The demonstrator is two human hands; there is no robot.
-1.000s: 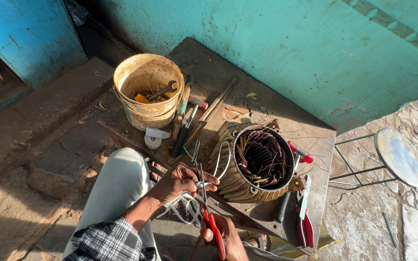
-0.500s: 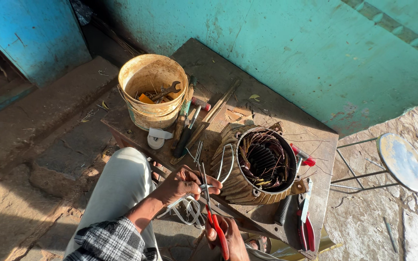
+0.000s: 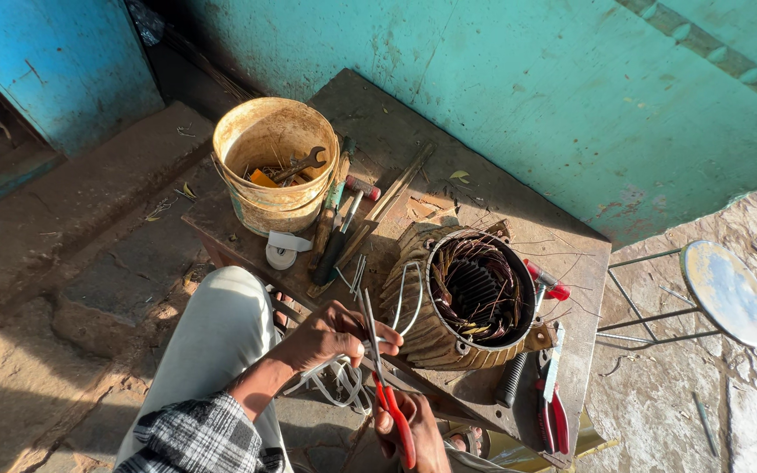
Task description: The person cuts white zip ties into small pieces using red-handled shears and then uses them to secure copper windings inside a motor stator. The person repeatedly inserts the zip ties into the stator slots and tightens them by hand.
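Hands working white wire with red pliers beside the motor shell.

Your right hand (image 3: 413,429) is gripping the red-handled pliers (image 3: 385,377), their long axis pointing away from you; your left hand (image 3: 330,335) is pinching the white wire (image 3: 343,372), looping toward the motor shell (image 3: 466,298) beyond; the bucket (image 3: 275,162) is standing farthest.

Hard, warm sunlight — bright patches on the bucket (image 3: 269,162), the motor stator (image 3: 470,298) and the turquoise wall (image 3: 527,96) toward 1 o'clock. Deep shadow at 12 and across the ground at 8 o'clock. Focus sharp throughout, no motion blur — slight wide-angle stretch at the edges.
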